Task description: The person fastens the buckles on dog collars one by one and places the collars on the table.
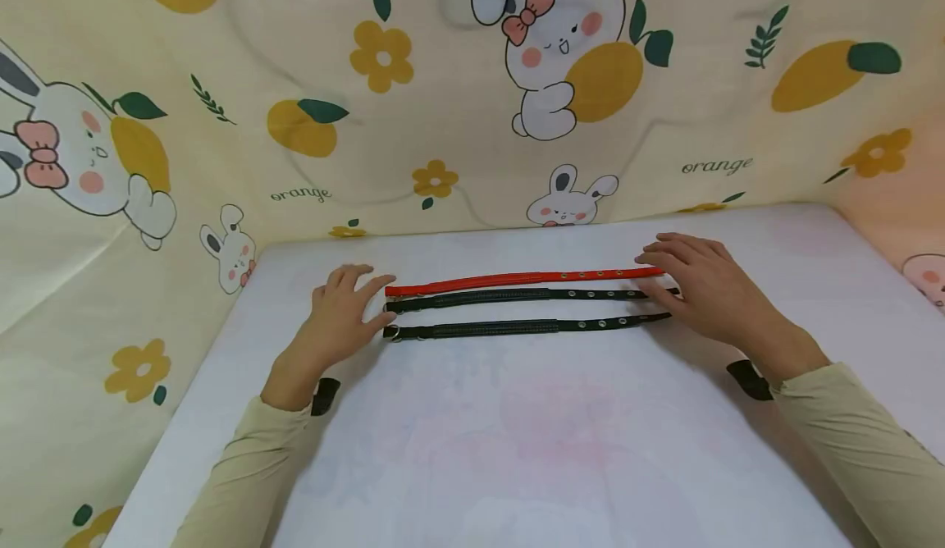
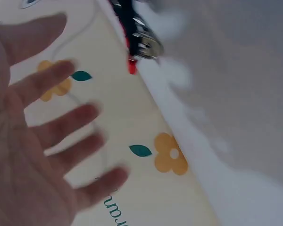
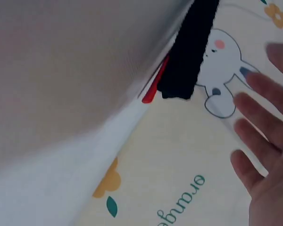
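On our worktop (image 1: 517, 433) lie the near black strap (image 1: 495, 329), middle black strap (image 1: 509, 294) and red strap (image 1: 517, 279); we judge them light, flexible, best pinched at the ends, near which our left hand (image 1: 335, 318) and right hand (image 1: 709, 289) spread their fingers (image 2: 68, 124).

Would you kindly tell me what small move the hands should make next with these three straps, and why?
I would probably slide the front black strap slightly towards the middle black strap, since the gap between them looks wider than the one between the middle black strap and the red strap. The left hand and right hand are near their opposite ends.
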`<state>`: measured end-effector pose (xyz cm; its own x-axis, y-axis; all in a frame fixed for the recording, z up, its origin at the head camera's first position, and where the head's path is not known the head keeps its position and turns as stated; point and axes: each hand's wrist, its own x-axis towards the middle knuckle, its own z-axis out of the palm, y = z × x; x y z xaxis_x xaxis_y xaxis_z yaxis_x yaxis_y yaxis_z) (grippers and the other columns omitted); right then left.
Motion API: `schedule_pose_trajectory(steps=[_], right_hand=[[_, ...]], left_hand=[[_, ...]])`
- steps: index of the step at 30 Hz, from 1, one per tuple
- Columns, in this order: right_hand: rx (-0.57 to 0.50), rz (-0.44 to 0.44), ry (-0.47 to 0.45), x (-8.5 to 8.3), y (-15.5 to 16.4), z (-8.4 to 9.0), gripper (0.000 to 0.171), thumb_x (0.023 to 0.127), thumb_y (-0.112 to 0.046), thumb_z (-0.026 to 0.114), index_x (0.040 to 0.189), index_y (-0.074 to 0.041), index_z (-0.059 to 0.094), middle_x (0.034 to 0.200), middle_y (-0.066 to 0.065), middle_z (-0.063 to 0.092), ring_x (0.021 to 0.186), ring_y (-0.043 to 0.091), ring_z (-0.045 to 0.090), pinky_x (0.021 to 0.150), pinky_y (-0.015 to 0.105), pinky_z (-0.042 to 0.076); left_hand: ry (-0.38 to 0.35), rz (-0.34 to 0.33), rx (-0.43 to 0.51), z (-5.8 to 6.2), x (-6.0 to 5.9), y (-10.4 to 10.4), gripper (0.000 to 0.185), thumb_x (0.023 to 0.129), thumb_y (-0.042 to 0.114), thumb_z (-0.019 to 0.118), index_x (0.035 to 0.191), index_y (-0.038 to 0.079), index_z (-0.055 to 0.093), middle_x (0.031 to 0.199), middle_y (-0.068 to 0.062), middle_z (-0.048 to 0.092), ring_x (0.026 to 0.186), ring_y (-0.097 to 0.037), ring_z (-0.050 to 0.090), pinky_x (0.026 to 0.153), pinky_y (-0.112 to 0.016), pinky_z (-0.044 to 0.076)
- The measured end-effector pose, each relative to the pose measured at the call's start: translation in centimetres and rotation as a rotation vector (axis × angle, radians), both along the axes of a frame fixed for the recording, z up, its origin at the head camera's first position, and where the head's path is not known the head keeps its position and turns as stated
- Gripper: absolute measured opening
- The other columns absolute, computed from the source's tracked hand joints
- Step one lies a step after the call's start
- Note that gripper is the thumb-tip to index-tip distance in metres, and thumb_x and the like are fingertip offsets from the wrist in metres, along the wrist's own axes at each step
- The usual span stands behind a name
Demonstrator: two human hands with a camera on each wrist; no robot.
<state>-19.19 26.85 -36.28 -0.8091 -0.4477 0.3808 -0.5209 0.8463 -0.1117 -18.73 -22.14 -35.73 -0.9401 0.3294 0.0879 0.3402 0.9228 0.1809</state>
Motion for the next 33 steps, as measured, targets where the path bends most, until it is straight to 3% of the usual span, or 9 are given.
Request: schedule_pose_trajectory(steps=[3, 5, 8, 11, 17, 26, 33], right_hand=[[0.029, 0.023, -0.013, 0.1, 0.5, 0.3, 0.026, 0.088, -0.024, 0.075, 0.109, -0.010, 0.071, 0.115, 0.010, 0.067, 0.120, 0.034, 0.055, 0.103, 0.053, 0.039], [0.052, 0.043, -0.048, 0.2, 0.7, 0.3, 0.021, 0.087, -0.025, 0.077, 0.103, -0.013, 0.073, 0.106, 0.005, 0.070, 0.111, 0.031, 0.060, 0.099, 0.051, 0.043], [0.085, 0.058, -0.112, 0.4, 1.0, 0.4, 0.017, 0.084, -0.027, 0.079, 0.098, -0.018, 0.074, 0.096, -0.002, 0.070, 0.098, 0.025, 0.062, 0.091, 0.047, 0.048], [0.113, 0.058, -0.192, 0.5, 1.2, 0.5, 0.015, 0.083, -0.027, 0.080, 0.096, -0.023, 0.076, 0.093, -0.008, 0.069, 0.094, 0.020, 0.062, 0.086, 0.045, 0.050], [0.170, 0.029, -0.322, 0.5, 1.6, 0.4, 0.016, 0.083, -0.032, 0.080, 0.099, -0.028, 0.077, 0.094, -0.011, 0.069, 0.098, 0.020, 0.062, 0.091, 0.048, 0.048], [0.211, 0.045, -0.310, 0.2, 2.1, 0.5, 0.015, 0.083, -0.027, 0.080, 0.097, -0.024, 0.076, 0.094, -0.011, 0.069, 0.099, 0.021, 0.063, 0.091, 0.051, 0.045], [0.220, 0.024, -0.362, 0.3, 2.1, 0.5, 0.012, 0.084, -0.017, 0.078, 0.094, -0.024, 0.075, 0.094, -0.010, 0.070, 0.100, 0.023, 0.063, 0.095, 0.053, 0.044]], left_hand=[[-0.095, -0.068, 0.029, 0.5, -0.1, 0.2, 0.038, 0.094, 0.028, 0.069, 0.127, 0.011, 0.062, 0.117, -0.014, 0.061, 0.112, -0.034, 0.055, 0.091, -0.052, 0.048], [-0.164, -0.102, 0.030, 0.4, 0.2, 0.1, 0.032, 0.093, 0.023, 0.070, 0.121, 0.010, 0.066, 0.103, -0.008, 0.065, 0.096, -0.025, 0.060, 0.084, -0.044, 0.051], [-0.232, -0.134, 0.004, 0.2, 0.3, 0.0, 0.031, 0.091, 0.020, 0.072, 0.120, 0.012, 0.067, 0.097, -0.003, 0.065, 0.086, -0.017, 0.060, 0.079, -0.038, 0.051], [-0.228, -0.149, -0.034, 0.0, 0.3, 0.1, 0.032, 0.089, 0.018, 0.074, 0.119, 0.012, 0.068, 0.096, -0.002, 0.066, 0.084, -0.014, 0.061, 0.078, -0.037, 0.052], [-0.216, -0.148, -0.045, -0.3, 0.0, -0.1, 0.024, 0.090, 0.015, 0.073, 0.113, 0.011, 0.068, 0.094, -0.001, 0.065, 0.083, -0.015, 0.062, 0.075, -0.036, 0.053], [-0.206, -0.147, -0.039, -0.4, -0.2, -0.2, 0.022, 0.091, 0.016, 0.071, 0.112, 0.009, 0.068, 0.095, -0.001, 0.066, 0.086, -0.017, 0.064, 0.078, -0.039, 0.054], [-0.200, -0.156, -0.039, -0.5, 0.0, -0.1, 0.024, 0.092, 0.016, 0.071, 0.114, 0.006, 0.068, 0.095, -0.002, 0.066, 0.087, -0.017, 0.064, 0.079, -0.040, 0.054]])
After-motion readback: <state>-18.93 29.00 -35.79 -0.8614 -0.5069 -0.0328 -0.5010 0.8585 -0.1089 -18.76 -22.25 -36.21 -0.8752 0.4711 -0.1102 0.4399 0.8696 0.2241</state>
